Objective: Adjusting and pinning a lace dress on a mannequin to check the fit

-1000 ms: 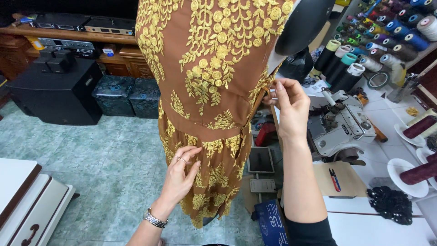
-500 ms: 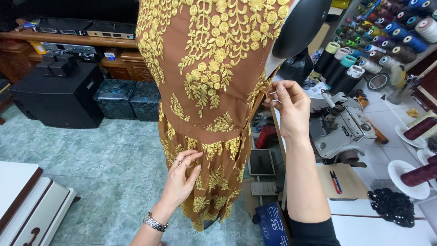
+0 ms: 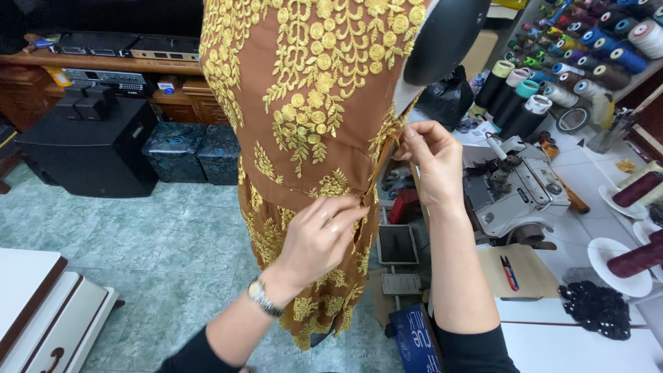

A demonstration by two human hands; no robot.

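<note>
With the dress hanging on the form, the left hand pinches its waist seam and the right hand grips the side edge; pinning well likely needs both layers kept flat and aligned.

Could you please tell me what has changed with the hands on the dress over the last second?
The left hand has moved up from the lower skirt to the waist seam of the brown embroidered dress and now pinches the fabric there by the side edge. The right hand stays pinching the dress's side edge higher up. The dress form and the sewing machine have not moved.
</note>
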